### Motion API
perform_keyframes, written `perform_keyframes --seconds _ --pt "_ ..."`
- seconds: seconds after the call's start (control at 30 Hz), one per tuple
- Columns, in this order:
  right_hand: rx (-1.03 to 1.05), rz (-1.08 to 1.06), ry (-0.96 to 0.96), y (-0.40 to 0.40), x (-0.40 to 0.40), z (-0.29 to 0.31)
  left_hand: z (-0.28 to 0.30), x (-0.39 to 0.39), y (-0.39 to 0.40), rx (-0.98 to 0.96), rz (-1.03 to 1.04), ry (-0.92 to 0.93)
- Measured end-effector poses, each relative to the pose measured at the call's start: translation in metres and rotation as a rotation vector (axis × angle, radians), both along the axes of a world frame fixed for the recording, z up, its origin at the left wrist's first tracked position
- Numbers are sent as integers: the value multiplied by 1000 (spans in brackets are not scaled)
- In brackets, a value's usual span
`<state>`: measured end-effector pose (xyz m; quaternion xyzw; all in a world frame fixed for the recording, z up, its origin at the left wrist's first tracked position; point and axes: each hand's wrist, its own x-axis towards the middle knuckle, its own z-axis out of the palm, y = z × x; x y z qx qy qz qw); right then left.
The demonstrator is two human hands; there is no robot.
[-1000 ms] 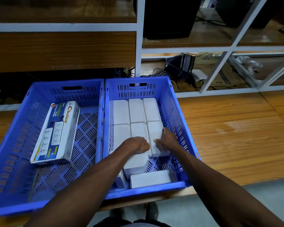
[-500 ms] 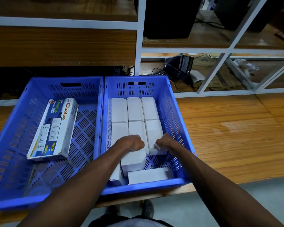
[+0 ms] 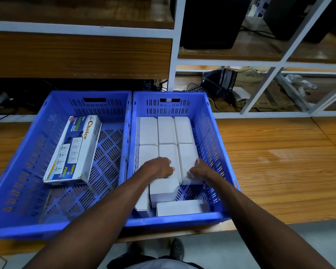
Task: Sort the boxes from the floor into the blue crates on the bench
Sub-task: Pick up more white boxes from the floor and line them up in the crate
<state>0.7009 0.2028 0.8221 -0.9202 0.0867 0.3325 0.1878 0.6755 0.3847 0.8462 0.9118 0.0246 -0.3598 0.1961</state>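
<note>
Two blue crates stand side by side on the wooden bench. The left crate (image 3: 27,152) holds one printed "Choice" box (image 3: 74,150). In the right crate (image 3: 208,133) lie several white boxes (image 3: 166,130) in neat rows. My left hand (image 3: 159,167) grips a white box (image 3: 163,191) in the middle, whose near end sits tilted and out of line. My right hand (image 3: 199,171) curls round the near end of the right-hand white box (image 3: 187,154). Two more white boxes lie loose by the crate's front wall, one upright on edge (image 3: 143,205) and one crosswise (image 3: 180,207).
Behind the crates rises a white-framed shelf unit (image 3: 173,55) with dark equipment, cables and bags. Bare bench top (image 3: 279,162) stretches to the right of the crates. Grey floor (image 3: 308,239) and my shoes show below the bench edge.
Both hands stay on the same white boxes and have drawn slightly toward the crate's front. The view has shifted a little.
</note>
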Motion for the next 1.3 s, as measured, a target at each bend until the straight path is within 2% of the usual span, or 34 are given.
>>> perform_keyframes --seconds 0.13,0.27,0.33,0.4,0.47,0.6,0.73,0.87,1.0,1.2,1.3 --pt "18 4 -20 -6 -6 14 25 -3 8 -99 32 -141" --pt "-38 265 -157 -4 -27 55 59 -21 20 -279 134 -345" --pt "123 382 -157 -3 -41 73 73 -35 26 -356 172 -434" --pt "357 427 -63 -4 -57 88 83 -48 33 -431 215 -494" --pt "504 443 19 -6 -71 93 89 -58 40 -484 282 -535" --pt "517 458 -64 0 -88 82 89 -74 52 -578 401 -626" --pt "530 428 -223 5 -95 64 89 -90 57 -704 462 -654" --pt "540 374 -257 -3 -95 69 91 -100 57 -794 497 -663" --pt "651 258 -294 -14 -87 93 89 -105 55 -858 501 -641" --pt "959 -51 -379 -20 -69 136 82 -103 46 -817 382 -551" --pt "1035 -216 -429 -17 -59 150 80 -102 36 -819 382 -482"
